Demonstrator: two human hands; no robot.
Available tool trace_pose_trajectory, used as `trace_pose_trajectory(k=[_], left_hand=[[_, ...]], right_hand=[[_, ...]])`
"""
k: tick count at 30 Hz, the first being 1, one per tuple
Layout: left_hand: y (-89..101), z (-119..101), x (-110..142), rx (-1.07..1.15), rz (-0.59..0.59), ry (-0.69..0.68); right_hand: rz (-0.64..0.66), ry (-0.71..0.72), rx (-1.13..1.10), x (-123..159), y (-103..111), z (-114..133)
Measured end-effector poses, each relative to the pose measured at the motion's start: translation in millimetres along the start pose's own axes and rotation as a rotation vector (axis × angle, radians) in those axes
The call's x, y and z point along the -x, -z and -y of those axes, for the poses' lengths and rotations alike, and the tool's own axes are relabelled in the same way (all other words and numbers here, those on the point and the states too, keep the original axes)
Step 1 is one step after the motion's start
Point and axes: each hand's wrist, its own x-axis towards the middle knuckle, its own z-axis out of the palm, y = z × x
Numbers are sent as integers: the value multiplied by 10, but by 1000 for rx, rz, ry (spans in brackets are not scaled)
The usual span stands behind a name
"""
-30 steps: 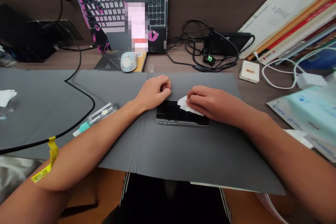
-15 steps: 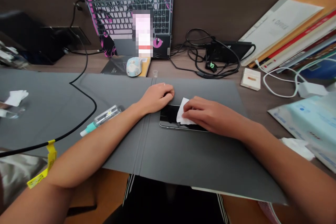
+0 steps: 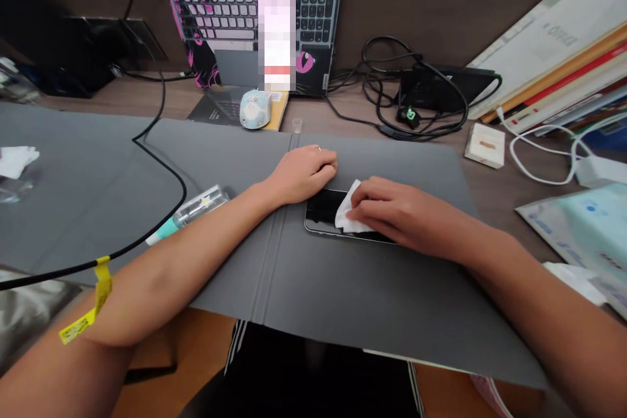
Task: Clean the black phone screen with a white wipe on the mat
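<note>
A phone (image 3: 323, 209) with a dark glossy face lies flat on the grey desk mat (image 3: 318, 281). My right hand (image 3: 392, 209) pinches a white tissue (image 3: 347, 212) and presses it on the phone's glass, covering its right part. Beside the phone's upper left corner rests my left hand (image 3: 308, 173), fingers curled in, with nothing visible in them; a thin ring shows on one finger. Behind my left forearm lies a clear spray bottle (image 3: 200, 206) with a teal collar, on its side.
A laptop (image 3: 235, 59) stands at the back with a mouse (image 3: 255, 109) before it. Tangled black cables (image 3: 416, 124), a small box (image 3: 484, 145), leaning books (image 3: 563, 72) and a pale blue tissue pack (image 3: 588, 228) sit rightward. A black cord (image 3: 161, 160) with a yellow tag crosses the left.
My right hand has slid the tissue left and nearer across the phone, turning it more upright. The left hand keeps its curled pose by the phone. The view has shifted slightly.
</note>
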Motion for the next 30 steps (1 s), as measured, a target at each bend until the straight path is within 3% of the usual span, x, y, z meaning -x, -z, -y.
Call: trace_pose_trajectory(k=[5,11,18,22,30], left_hand=[[9,-5,-1,-14,13,14],[11,-34,-11,-41,18,15],[48,-92,-7,-51,29,13],[38,-86,-10,-50,29,8],[41,-82,0,-29,14,20]], right_hand=[[-24,-46,31,62,30,-90],[-17,-105,227,6,-45,26],[-13,-43,198,57,-25,16],[-55,-54,289,91,4,-26],[-44,-1,306,35,-21,79]])
